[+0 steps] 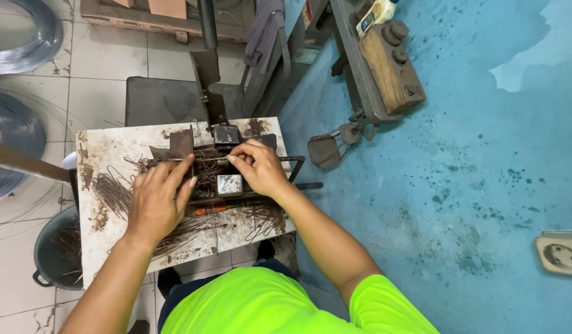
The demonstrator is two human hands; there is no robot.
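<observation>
Both hands pinch 1 thin wire (205, 159): left hand (155, 201) and right hand (259, 168) fingers clamped near its ends; light, springy, best gripped there.

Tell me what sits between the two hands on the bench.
In the head view, between the left hand and right hand sits a small metal block on the dark jig; both hands pinch a thin wire spanning above it.

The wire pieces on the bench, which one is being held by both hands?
The straight wire stretched across the metal jig, pinched by the left hand and right hand. The other wires lie loose in rusty heaps on the bench top.
</observation>
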